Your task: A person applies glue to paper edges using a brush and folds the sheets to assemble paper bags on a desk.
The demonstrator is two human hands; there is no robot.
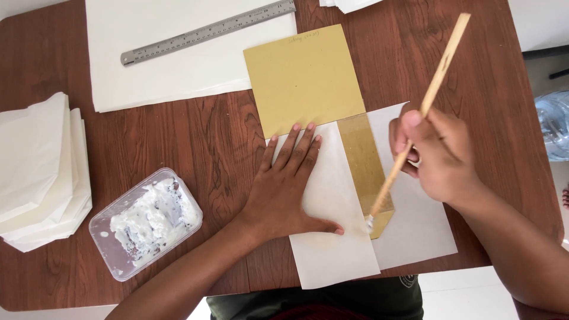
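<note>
Left hand (289,192) presses flat, fingers spread, on the folded white paper (335,237); right hand (435,154) grips a bamboo brush (415,127) pasting the yellow card (303,77) strip. Paste could smear beyond the flap, or the paper could shift if pressure slackens.

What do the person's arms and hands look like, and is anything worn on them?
Both forearms are bare, with no sleeves in view. The left hand has no ring, watch or glove, and its nails are short and unpainted. The right hand also shows no glove or watch.
</note>
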